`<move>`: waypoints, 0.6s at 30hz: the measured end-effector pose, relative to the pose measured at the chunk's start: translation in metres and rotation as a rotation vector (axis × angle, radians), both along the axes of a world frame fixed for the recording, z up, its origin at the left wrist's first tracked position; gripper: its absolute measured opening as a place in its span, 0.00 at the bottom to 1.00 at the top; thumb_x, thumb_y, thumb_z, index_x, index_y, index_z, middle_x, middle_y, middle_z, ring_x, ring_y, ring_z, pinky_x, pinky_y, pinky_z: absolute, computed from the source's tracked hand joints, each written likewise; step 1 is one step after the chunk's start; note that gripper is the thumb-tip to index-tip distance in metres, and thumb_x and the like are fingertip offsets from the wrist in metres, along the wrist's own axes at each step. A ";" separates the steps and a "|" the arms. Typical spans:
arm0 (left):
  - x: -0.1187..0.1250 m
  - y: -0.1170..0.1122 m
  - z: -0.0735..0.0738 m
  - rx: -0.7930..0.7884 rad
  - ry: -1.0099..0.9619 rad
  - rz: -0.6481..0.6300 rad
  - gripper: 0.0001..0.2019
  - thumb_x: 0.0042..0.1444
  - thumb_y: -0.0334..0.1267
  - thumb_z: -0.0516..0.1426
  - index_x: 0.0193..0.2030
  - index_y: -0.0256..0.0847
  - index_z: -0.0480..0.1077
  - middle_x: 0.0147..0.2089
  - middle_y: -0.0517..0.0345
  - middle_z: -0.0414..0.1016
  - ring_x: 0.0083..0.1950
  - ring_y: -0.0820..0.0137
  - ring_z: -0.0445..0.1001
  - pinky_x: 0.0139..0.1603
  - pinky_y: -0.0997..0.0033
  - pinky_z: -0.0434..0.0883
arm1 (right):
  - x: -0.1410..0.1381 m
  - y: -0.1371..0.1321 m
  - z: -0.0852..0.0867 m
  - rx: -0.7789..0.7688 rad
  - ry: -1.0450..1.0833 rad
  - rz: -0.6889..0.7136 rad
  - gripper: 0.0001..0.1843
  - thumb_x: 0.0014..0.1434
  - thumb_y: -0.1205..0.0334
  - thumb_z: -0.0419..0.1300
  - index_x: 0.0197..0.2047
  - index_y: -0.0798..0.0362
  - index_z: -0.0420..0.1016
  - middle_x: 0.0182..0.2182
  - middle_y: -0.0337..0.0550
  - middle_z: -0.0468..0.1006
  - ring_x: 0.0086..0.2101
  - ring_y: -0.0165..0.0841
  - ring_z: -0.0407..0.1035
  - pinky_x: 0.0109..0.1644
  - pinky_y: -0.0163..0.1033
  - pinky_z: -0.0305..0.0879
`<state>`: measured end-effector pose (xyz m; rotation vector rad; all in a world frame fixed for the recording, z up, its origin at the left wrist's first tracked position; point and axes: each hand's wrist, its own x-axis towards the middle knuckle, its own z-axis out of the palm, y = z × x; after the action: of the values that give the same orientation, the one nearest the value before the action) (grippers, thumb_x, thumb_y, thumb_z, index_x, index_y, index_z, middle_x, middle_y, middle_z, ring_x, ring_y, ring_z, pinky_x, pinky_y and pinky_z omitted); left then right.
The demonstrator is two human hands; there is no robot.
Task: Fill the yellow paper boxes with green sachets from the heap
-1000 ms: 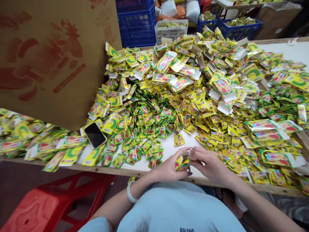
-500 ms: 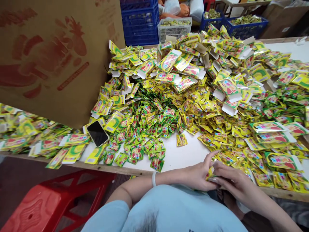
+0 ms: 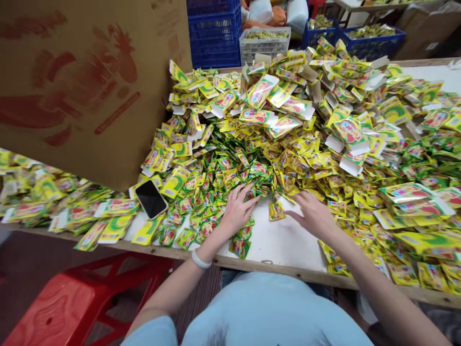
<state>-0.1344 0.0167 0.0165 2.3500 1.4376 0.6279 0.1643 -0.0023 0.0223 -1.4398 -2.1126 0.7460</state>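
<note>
Wooden edge (image 3: pixel 302 275), white tabletop (image 3: pixel 277 242) between hands (image 3: pixel 236 212)

Upper left of the frame: a large brown carton (image 3: pixel 82 139) printed with red fruit. Right of it, toward top centre, stacked blue crates (image 3: pixel 215 41), then a white crate (image 3: pixel 264 47), with pale and orange bags (image 3: pixel 261 10) behind. Upper right: two blue baskets (image 3: pixel 372 49), a second table (image 3: pixel 387 6) and another brown carton (image 3: pixel 427 26). Left of centre: a phone (image 3: pixel 151 199), dark screen up. Lower left: a red plastic stool (image 3: pixel 54 305).
</note>
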 end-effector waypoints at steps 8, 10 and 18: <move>0.007 -0.038 0.005 -0.299 -0.712 0.452 0.19 0.64 0.51 0.51 0.27 0.41 0.63 0.24 0.62 0.60 0.27 0.71 0.61 0.30 0.72 0.64 | -0.062 0.006 -0.018 -0.372 0.293 0.051 0.17 0.63 0.47 0.59 0.32 0.50 0.64 0.19 0.33 0.70 0.18 0.31 0.68 0.22 0.35 0.64; 0.013 -0.044 0.006 -0.311 -0.751 0.479 0.20 0.63 0.55 0.51 0.27 0.42 0.60 0.24 0.63 0.57 0.26 0.72 0.59 0.28 0.73 0.62 | -0.074 -0.005 -0.019 -0.441 0.659 -0.057 0.19 0.62 0.43 0.59 0.34 0.49 0.63 0.20 0.33 0.72 0.17 0.32 0.69 0.21 0.38 0.68; 0.028 -0.058 0.022 -0.455 -1.013 0.498 0.29 0.50 0.70 0.56 0.30 0.44 0.56 0.23 0.67 0.55 0.24 0.74 0.56 0.25 0.75 0.61 | -0.134 -0.014 0.004 -0.327 0.903 -0.193 0.21 0.55 0.41 0.65 0.31 0.49 0.65 0.24 0.38 0.74 0.22 0.31 0.70 0.25 0.37 0.72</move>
<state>-0.1062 -0.0414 0.0381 1.0152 1.3981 1.2139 0.0306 -0.0160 0.0258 -1.1047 -1.1822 1.3798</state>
